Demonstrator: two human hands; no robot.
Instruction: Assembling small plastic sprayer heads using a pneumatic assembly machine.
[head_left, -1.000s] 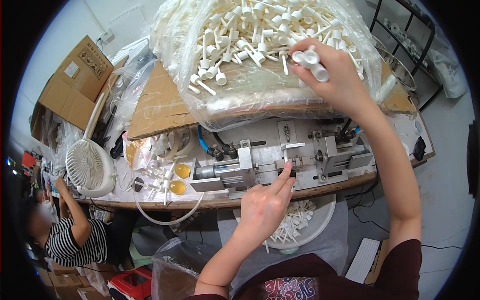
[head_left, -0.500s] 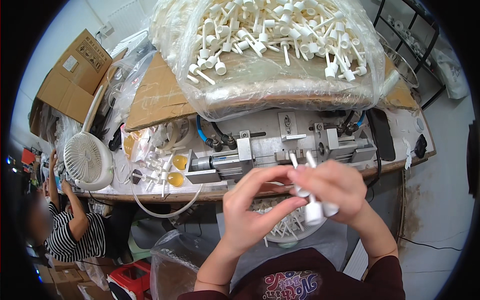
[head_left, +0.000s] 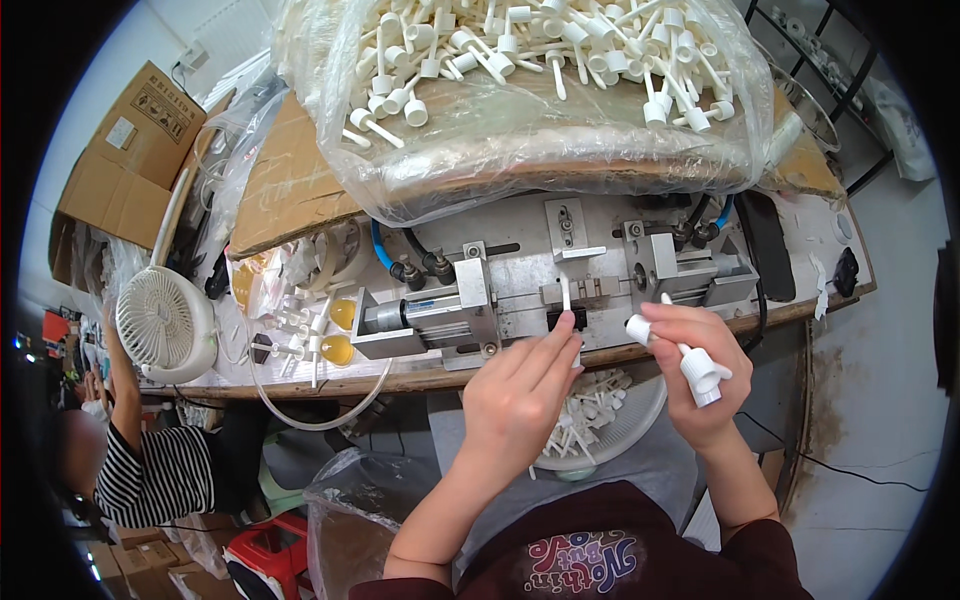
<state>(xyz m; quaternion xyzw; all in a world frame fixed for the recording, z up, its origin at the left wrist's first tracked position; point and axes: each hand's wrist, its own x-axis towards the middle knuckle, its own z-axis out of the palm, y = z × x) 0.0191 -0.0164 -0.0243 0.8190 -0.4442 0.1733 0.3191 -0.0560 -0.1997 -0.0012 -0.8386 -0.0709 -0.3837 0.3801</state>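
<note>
The left hand (head_left: 520, 395) reaches up from the lower edge with its forearm angled toward the front edge of the workbench (head_left: 300, 380), wrist straight and back of the hand facing the camera. Its fingers are pressed together and extended, the tips pinching the lower end of a thin white tube (head_left: 566, 296) that stands upright in the slot of the metal fixture (head_left: 500, 290) bolted along the bench's front edge. The right hand (head_left: 700, 375) is held just beside it, off the front edge of the bench, the wrist bent and the forearm coming up from the lower right. Its fingers are curled around two white pump heads (head_left: 700, 370), one cap poking out at the upper left by the thumb and the other pointing down to the right past the knuckles. Below both hands, in the person's lap, a pale bowl (head_left: 640, 425) holds more white pump parts. At the far edge of the bench a large clear plastic bag (head_left: 540, 150) is heaped with the same white pieces. At the left end stands a small white fan (head_left: 165, 320), with a person in a striped shirt (head_left: 150, 470) seated below it.
</note>
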